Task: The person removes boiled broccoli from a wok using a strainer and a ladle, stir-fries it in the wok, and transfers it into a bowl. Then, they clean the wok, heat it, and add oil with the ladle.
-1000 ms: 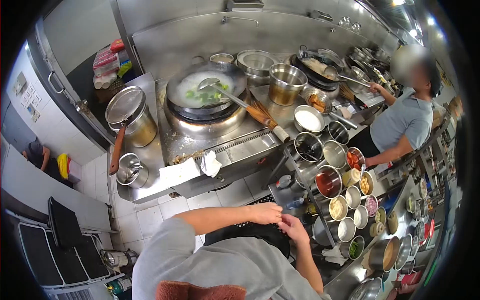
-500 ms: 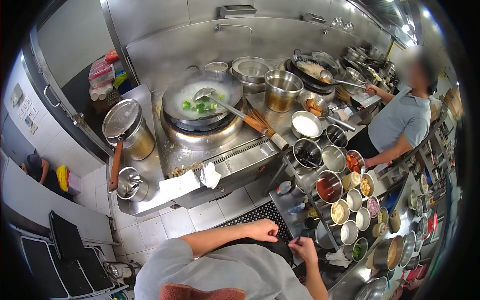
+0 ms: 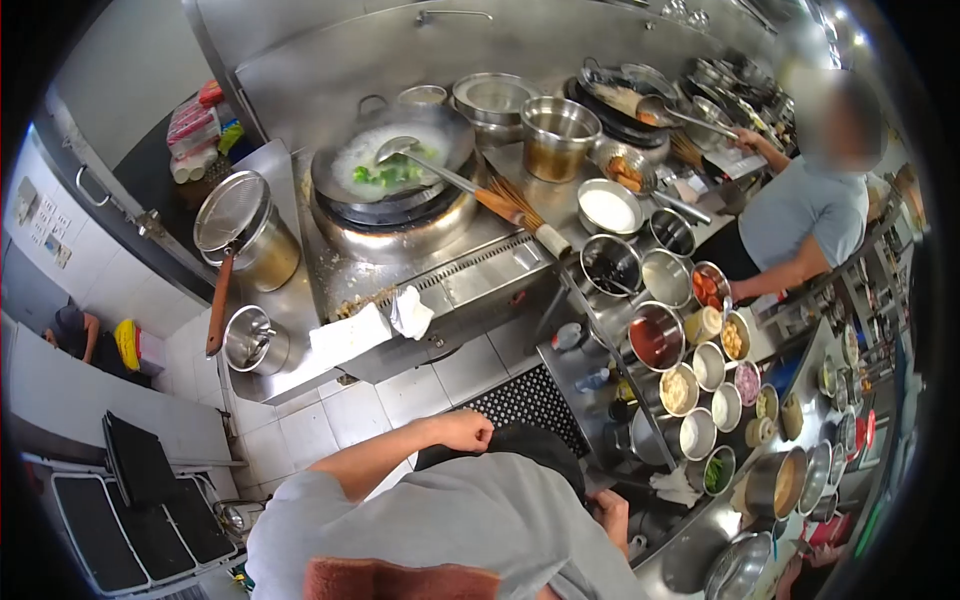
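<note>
My left hand hangs in a loose fist before my dark-clothed waist, with nothing visible in it. My right hand is low beside my right hip; its fingers look curled, and part of it is hidden by my shirt. Ahead, a wok of steaming pale liquid with green vegetables sits on a burner. A ladle rests across its rim, its wooden handle near a bamboo brush. Neither hand touches these.
Metal pots of sauces and ingredients crowd the right counter. White cloths lie on the stove's front edge. A strainer covers a tall pot at left. A co-worker stands at another wok. A dotted mat covers some floor.
My hands have moved apart: the left swung leftward as a fist, the right dropped lower beside my hip. The view has shifted slightly, while ladle and wok stay as they were.
</note>
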### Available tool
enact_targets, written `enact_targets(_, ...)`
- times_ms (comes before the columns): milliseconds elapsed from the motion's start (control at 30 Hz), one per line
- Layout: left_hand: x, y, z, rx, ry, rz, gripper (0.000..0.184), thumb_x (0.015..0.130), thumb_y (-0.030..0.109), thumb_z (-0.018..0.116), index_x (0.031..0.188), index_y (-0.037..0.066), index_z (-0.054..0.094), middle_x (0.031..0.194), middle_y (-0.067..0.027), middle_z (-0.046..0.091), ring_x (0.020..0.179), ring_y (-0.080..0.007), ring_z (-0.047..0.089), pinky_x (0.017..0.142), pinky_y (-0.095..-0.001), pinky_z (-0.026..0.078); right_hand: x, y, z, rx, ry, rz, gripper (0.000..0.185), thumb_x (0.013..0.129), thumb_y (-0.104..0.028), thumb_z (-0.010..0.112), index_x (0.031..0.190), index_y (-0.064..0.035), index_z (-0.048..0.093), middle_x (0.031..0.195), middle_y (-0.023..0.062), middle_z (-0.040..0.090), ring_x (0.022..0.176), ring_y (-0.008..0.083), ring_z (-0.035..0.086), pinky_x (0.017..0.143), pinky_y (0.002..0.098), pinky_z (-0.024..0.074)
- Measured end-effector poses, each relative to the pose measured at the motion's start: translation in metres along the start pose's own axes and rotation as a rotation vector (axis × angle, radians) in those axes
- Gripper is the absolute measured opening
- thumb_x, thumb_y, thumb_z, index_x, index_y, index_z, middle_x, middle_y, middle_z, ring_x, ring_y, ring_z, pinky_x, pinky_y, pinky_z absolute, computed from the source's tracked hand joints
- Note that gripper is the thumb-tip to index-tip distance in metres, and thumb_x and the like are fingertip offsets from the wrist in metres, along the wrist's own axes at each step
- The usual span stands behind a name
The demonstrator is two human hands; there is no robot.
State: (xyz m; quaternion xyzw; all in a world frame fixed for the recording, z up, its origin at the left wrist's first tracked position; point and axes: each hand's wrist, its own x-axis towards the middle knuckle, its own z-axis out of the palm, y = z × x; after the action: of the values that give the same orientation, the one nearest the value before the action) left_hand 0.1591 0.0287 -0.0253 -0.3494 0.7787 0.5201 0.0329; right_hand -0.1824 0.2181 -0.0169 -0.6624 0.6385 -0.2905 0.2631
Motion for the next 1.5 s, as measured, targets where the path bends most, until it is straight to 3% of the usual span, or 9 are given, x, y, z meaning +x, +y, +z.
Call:
enact_targets(200, -0.018, 0.004, 0.001, -0.101, -0.156, -0.164, 0.021, 0.087, 0.024, 0.061, 0.089, 0.004, 0.067, 0.077, -0.0079, 0.069, 0.071, -0.016, 0.065, 0.066, -0.0321, 0.051, 0.045, -0.038, -0.032, -0.041, 0.064, 0.063, 0.018, 0.07, -0.005, 0.065, 0.087, 0.0003, 0.064, 0.086, 0.0142, 0.063, 0.083, 0.0324, 0.061, 0.076, 0.0367, 0.0493)
enact_targets(333, -0.017, -0.005, 0.015, -0.073, 0.0, -0.062, 0.014, 0.085, 0.016, 0.06, 0.091, 0.005, 0.067, 0.083, -0.0096, 0.069, 0.077, -0.0188, 0.064, 0.07, -0.032, 0.05, 0.042, -0.004, -0.034, -0.217, -0.319, 0.078, 0.025, 0.07, -0.023, 0.076, 0.081, -0.003, 0.066, 0.082, 0.0145, 0.063, 0.082, 0.0336, 0.06, 0.074, 0.0401, 0.0484)
enact_targets(500, -0.014, -0.021, 0.032, -0.165, 0.045, -0.07, 0.018, 0.088, 0.02, 0.063, 0.096, 0.005, 0.066, 0.087, -0.0094, 0.07, 0.08, -0.0181, 0.066, 0.072, -0.0319, 0.051, 0.049, 0.0, -0.024, -0.17, -0.337, 0.066, 0.036, 0.076, -0.038, 0.074, 0.075, -0.004, 0.061, 0.077, 0.0145, 0.062, 0.078, 0.0327, 0.062, 0.068, 0.0418, 0.0491)
enact_targets(633, -0.013, -0.008, 0.017, -0.183, -0.112, -0.248, 0.021, 0.09, 0.023, 0.062, 0.097, 0.005, 0.066, 0.087, -0.0075, 0.07, 0.079, -0.0161, 0.064, 0.072, -0.0309, 0.051, 0.044, 0.004, -0.015, -0.229, -0.344, 0.067, 0.035, 0.08, -0.037, 0.07, 0.077, -0.0032, 0.061, 0.079, 0.0155, 0.063, 0.08, 0.0349, 0.062, 0.071, 0.043, 0.0491)
enact_targets(733, -0.01, -0.013, 0.016, -0.201, -0.145, -0.146, 0.02, 0.091, 0.023, 0.06, 0.096, 0.004, 0.066, 0.087, -0.0072, 0.069, 0.079, -0.0146, 0.063, 0.072, -0.03, 0.05, 0.035, 0.023, 0.0, -0.099, -0.414, 0.147, 0.032, 0.084, -0.033, 0.065, 0.08, -0.0013, 0.06, 0.083, 0.017, 0.063, 0.084, 0.0377, 0.061, 0.073, 0.0446, 0.0483)
enact_targets(967, 0.006, -0.038, 0.041, -0.502, 0.019, -0.125, 0.017, 0.091, 0.018, 0.063, 0.095, 0.003, 0.068, 0.083, -0.0023, 0.068, 0.078, -0.0074, 0.06, 0.072, -0.024, 0.048, 0.021, -0.001, -0.021, -0.067, -0.381, 0.148, 0.029, 0.087, -0.027, 0.061, 0.082, 0.0008, 0.06, 0.083, 0.0206, 0.061, 0.083, 0.042, 0.057, 0.07, 0.0474, 0.0448)
enact_targets(1133, 0.042, -0.017, 0.035, -0.311, -0.128, 0.078, 0.024, 0.09, 0.025, 0.063, 0.093, 0.003, 0.069, 0.081, -0.0033, 0.068, 0.075, -0.0082, 0.059, 0.068, -0.0256, 0.048, -0.029, -0.022, -0.039, 0.069, -0.397, 0.58, 0.03, 0.087, -0.027, 0.064, 0.078, 0.001, 0.059, 0.064, 0.0157, 0.056, 0.062, 0.0247, 0.057, 0.06, 0.0378, 0.0443)
enact_targets(1233, 0.063, 0.006, 0.031, -0.27, -0.234, 0.184, 0.024, 0.089, 0.026, 0.064, 0.091, 0.003, 0.07, 0.08, -0.0048, 0.069, 0.075, -0.0088, 0.06, 0.068, -0.0272, 0.048, -0.069, -0.031, -0.038, 0.084, -0.341, 0.622, 0.031, 0.087, -0.027, 0.065, 0.075, 0.0005, 0.059, 0.058, 0.013, 0.052, 0.057, 0.0153, 0.051, 0.056, 0.0343, 0.0416)
enact_targets(1500, 0.122, 0.042, 0.035, -0.096, -0.6, 0.429, 0.021, 0.08, 0.022, 0.069, 0.081, 0.001, 0.069, 0.069, -0.0072, 0.067, 0.064, -0.0143, 0.06, 0.061, -0.0334, 0.047, -0.134, -0.071, -0.011, 0.4, -0.125, 0.898, 0.022, 0.085, -0.018, 0.066, 0.076, 0.002, 0.062, 0.058, 0.0103, 0.056, 0.059, 0.0193, 0.056, 0.06, 0.0308, 0.045)
